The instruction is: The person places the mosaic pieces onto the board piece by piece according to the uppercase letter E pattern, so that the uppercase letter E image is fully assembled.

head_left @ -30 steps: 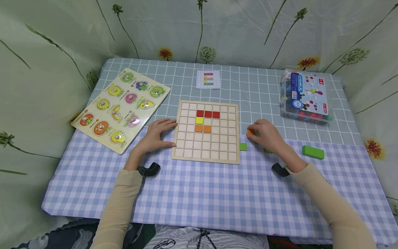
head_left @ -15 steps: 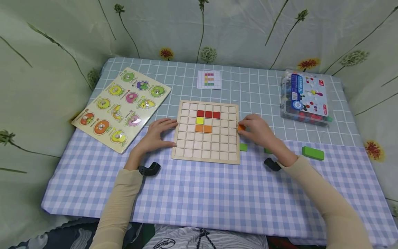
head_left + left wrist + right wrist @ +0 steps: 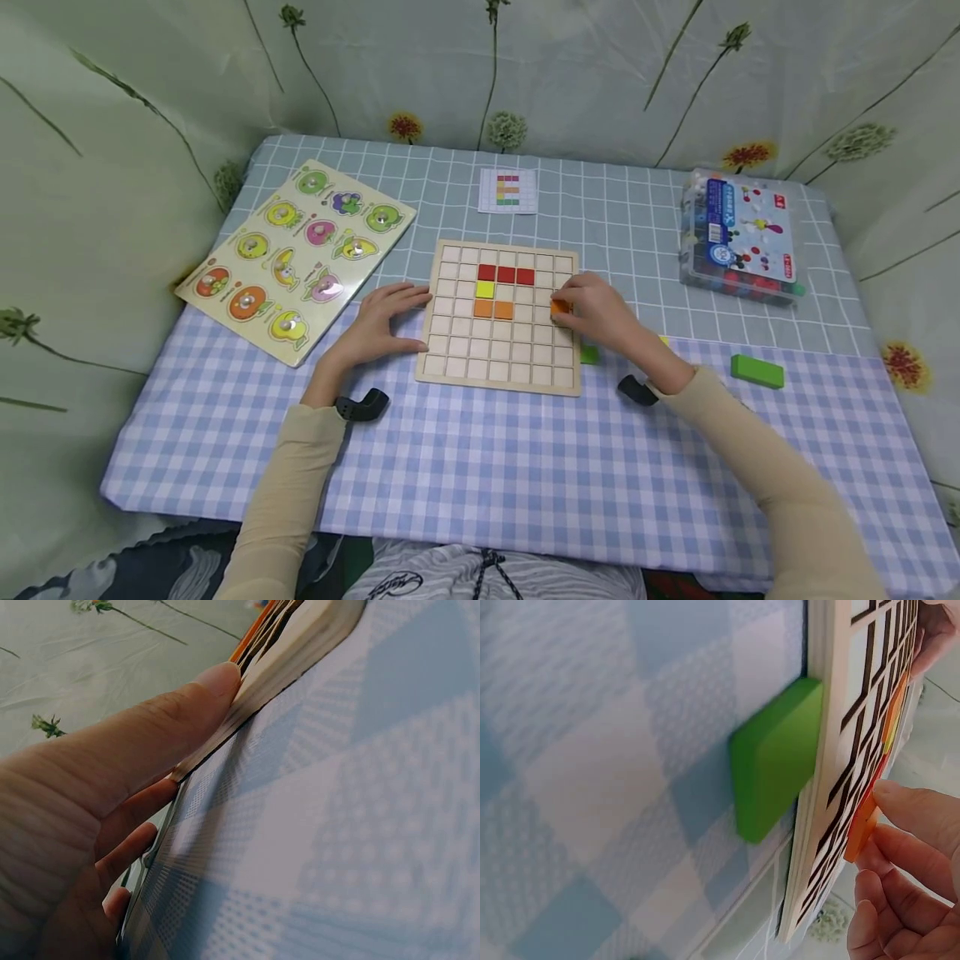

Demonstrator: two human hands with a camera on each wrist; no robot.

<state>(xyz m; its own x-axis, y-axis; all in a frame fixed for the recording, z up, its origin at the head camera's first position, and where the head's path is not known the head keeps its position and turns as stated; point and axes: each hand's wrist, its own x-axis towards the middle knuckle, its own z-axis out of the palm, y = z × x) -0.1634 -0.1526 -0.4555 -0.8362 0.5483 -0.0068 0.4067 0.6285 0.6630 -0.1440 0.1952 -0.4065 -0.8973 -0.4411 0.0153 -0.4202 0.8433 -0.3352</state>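
Observation:
A wooden grid board [image 3: 517,367] lies mid-table, bearing a row of red tiles [image 3: 506,274], a yellow tile [image 3: 484,289] and two orange tiles [image 3: 493,309]. My left hand [image 3: 378,323] rests against the board's left edge, fingers extended; in the left wrist view its thumb [image 3: 172,712] touches the edge. Over the board's right side, my right hand [image 3: 600,312] pinches an orange tile [image 3: 861,834] between thumb and fingers. A green tile [image 3: 776,757] lies against the board's right edge, partly behind that hand in the head view.
A pattern card [image 3: 508,191] lies behind the board. To the left is a fruit puzzle [image 3: 295,258]; a clear plastic box [image 3: 738,237] sits back right. A green block [image 3: 757,371] lies right of my forearm, and a yellow piece [image 3: 664,340] peeks out beside the wrist.
My right hand has carried the orange tile leftward from the tablecloth to over the board's right columns. The left hand has stayed at the board's left edge.

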